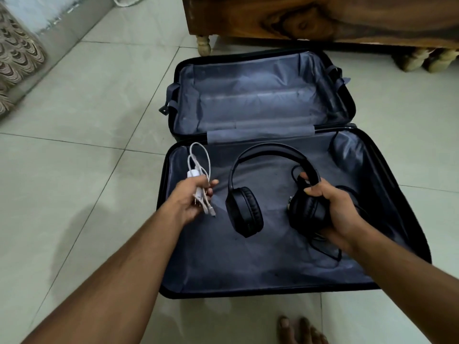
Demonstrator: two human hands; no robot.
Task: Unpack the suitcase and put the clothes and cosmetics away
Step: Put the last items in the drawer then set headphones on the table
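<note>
bare toes point(301, 328) at the bottom edge, on pale glossy floor tiles point(82, 184). just beyond, black hard-shell suitcase point(263, 170) lies flat & open w/ both halves lined in crinkly grey-blue fabric. over the near half, left hand point(191, 197) has fingers curled round a bunched white charger cable point(198, 170), loops sticking up, plug ends hanging below. right hand point(332, 209) grips one padded round earcup of black over-ear headphones point(260, 192), smooth arched band; other cup hangs free, thin black cord trails onto the lining under the wrist. far half holds only its lining & loose grey straps point(171, 95) at the sides. behind it, dark grained wooden furniture point(323, 18) on turned pale legs. far left, scallop-patterned fabric point(17, 63).
</note>
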